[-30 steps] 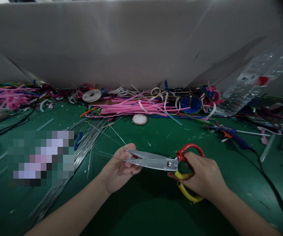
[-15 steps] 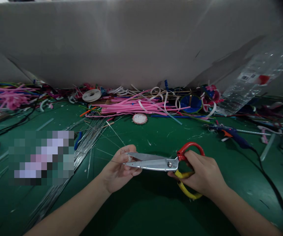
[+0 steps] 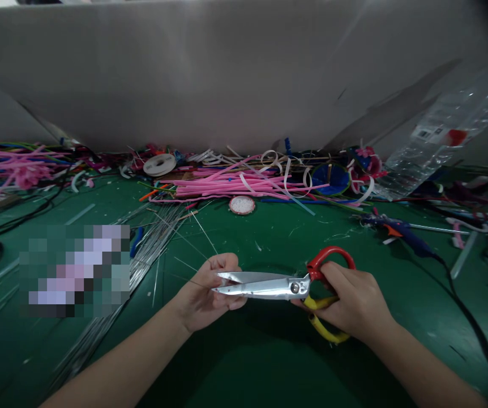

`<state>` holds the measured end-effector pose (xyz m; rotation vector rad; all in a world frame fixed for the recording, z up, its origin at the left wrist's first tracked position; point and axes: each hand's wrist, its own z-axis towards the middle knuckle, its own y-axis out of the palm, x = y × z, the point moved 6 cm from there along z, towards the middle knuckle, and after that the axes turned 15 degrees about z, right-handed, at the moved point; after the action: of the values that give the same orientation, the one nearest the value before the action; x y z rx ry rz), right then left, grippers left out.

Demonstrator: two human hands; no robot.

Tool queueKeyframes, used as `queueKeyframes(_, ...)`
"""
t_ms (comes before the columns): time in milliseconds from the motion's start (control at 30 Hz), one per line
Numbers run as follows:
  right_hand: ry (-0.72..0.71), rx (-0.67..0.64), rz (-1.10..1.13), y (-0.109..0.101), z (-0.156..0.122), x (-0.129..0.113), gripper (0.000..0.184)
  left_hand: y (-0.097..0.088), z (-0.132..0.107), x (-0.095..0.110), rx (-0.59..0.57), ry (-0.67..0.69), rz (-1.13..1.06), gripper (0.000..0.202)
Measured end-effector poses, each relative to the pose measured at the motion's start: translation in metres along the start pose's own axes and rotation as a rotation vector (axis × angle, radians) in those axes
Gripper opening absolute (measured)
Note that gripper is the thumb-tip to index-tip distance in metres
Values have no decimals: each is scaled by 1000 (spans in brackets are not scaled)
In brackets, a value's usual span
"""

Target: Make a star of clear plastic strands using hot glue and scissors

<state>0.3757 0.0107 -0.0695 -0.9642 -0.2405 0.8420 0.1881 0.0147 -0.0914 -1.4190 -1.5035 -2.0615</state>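
Note:
My right hand (image 3: 354, 300) grips a pair of scissors (image 3: 265, 285) by its red and yellow handles. The silver blades point left, parted by a narrow gap, and their tips lie against the fingers of my left hand (image 3: 210, 292). That hand is closed in a pinch on several thin wires (image 3: 204, 229), which fan out up and to the left from its fingers. Whatever sits between the blades is too fine to make out. To the left, a bundle of loose silvery wires (image 3: 153, 241) lies on the green table (image 3: 278, 362).
Pink pipe cleaners (image 3: 235, 184) and curled white strips pile along the back by a grey wall. A white spool (image 3: 159, 165) and a round white disc (image 3: 242, 205) lie there. At right are a blue glue gun (image 3: 409, 235), its black cord and a clear plastic bottle (image 3: 422, 147).
The scissor blades have closed somewhat, narrowing the gap between them. Both hands stay in nearly the same place, with the view shifted very slightly.

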Motion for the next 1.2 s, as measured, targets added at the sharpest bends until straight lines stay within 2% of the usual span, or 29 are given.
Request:
queueKeyframes(233,-10,-2,7,-2,0,0,35,4,-1,1,-8,-6,7,29)
queueKeyframes(367,-16,1,20,-3,0,0,30,5,-1,2,-12,-16,-9,26)
queueKeyframes(600,-40,46,-24,-7,3,-2,23,3,1,5,-82,61,0,21)
queueKeyframes(1200,-82,57,-108,-11,0,4,19,-7,4,8,64,93,43,24)
